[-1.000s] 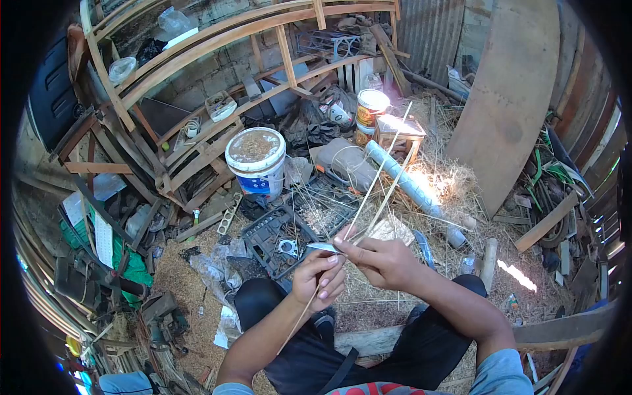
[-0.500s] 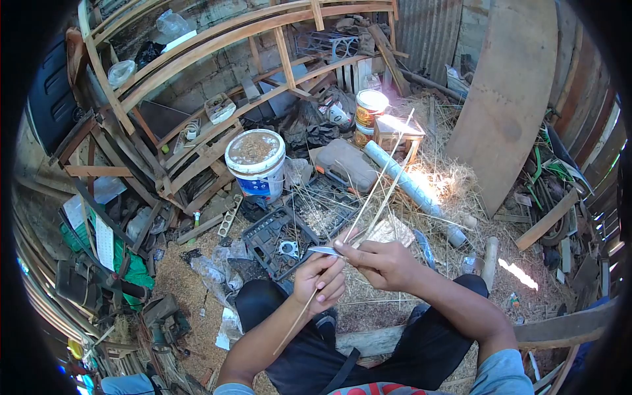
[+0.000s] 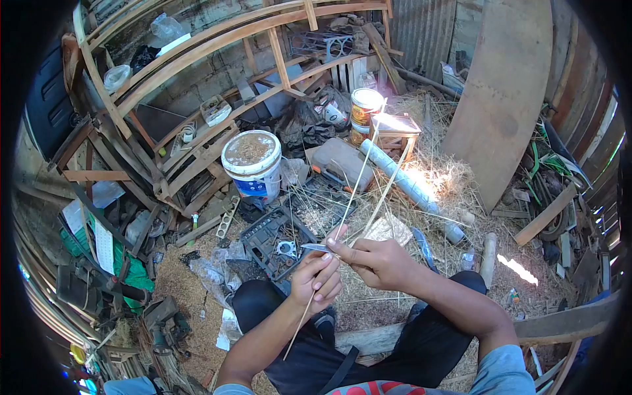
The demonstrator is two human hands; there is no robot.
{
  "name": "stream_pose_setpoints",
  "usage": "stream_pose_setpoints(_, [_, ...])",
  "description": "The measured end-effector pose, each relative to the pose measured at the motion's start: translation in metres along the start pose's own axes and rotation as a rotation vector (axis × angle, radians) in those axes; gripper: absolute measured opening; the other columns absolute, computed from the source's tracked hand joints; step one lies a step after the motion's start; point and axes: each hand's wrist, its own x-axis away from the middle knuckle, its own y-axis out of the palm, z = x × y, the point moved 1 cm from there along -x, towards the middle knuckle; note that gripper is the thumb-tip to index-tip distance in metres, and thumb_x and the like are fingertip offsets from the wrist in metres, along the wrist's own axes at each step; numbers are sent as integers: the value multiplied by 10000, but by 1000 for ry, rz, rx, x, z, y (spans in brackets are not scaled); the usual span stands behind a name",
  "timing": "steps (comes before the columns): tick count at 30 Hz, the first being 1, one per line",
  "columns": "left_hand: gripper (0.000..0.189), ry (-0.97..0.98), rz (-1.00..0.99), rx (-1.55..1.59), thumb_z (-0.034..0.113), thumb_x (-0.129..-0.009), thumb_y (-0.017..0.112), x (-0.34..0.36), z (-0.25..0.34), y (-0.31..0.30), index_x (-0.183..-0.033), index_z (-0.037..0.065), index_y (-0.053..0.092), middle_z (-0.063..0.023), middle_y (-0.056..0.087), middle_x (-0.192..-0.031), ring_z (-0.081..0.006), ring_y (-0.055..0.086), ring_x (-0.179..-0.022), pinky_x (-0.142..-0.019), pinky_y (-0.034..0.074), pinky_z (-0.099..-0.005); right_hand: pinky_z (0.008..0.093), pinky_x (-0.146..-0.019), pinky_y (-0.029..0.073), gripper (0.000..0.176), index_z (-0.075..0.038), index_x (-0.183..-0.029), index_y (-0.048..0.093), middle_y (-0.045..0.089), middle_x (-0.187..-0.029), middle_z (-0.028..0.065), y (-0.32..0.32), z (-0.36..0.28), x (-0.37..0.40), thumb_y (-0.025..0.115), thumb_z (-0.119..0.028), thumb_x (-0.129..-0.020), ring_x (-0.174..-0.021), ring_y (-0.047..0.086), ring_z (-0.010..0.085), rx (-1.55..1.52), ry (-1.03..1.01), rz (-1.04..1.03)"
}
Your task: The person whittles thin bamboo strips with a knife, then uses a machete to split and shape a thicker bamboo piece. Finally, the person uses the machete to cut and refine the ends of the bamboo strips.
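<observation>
My left hand [image 3: 316,282] is closed round a thin strip [image 3: 299,324] whose lower end hangs past my wrist. Close beside it, my right hand [image 3: 376,262] grips a knife, its blade [image 3: 316,247] pointing left across the strip. From between the hands, long pale strips [image 3: 359,181] fan up and away toward the small wooden stool [image 3: 395,124]. My fingertips nearly meet at the blade, and the knife's handle is hidden in my right fist.
Ahead lie an open black tool case [image 3: 276,240], a lidded white and blue bucket [image 3: 252,164], a grey-blue pipe [image 3: 411,187] and straw. A large board [image 3: 503,99] leans at right; a curved wooden frame [image 3: 217,43] stands at back left.
The upper strips have shifted slightly left and stand steeper, and the strip's lower end has swung right. The camera view has moved a little. Both hands keep their hold.
</observation>
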Motion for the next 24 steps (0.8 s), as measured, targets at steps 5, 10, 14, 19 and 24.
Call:
stream_pose_setpoints(5, [453,-7,-25,-30,71,-1019,310,-1,-1,1,-1472,45,298,2,383,-544,-110,356,-341,-347,297,-253,339,-475,482,598,-260,-1391,532,537,-690,25,3,8,3,638,-107,-823,-559,583,213,109,22,43])
stream_pose_setpoints(10, [504,-8,27,-109,58,-1012,331,0,-3,5,-1509,64,252,16,366,-518,-96,350,-337,-348,299,-245,348,-488,490,598,-256,-1387,539,548,-692,33,-1,9,3,634,-101,-818,-565,586,227,155,73,95])
stream_pose_setpoints(14, [532,-59,17,-314,97,-1015,376,6,-7,11,-1529,73,239,44,323,-508,-69,303,-338,-361,284,-222,369,-555,511,525,-207,-1357,571,609,-729,77,-19,30,0,590,-80,-848,-613,616,257,166,197,178])
stream_pose_setpoints(19, [551,-116,31,-361,74,-1001,359,15,-11,2,-1531,40,211,42,334,-493,-68,321,-336,-362,290,-222,382,-656,517,433,-152,-1309,610,652,-778,149,-37,66,1,586,-63,-885,-683,657,295,44,355,253])
stream_pose_setpoints(24, [556,-128,90,-319,60,-988,337,20,-4,-3,-1523,-1,198,43,334,-474,-66,328,-330,-360,289,-220,366,-641,502,386,-130,-1272,633,659,-784,179,-50,85,3,593,-62,-894,-670,642,312,-15,420,229])
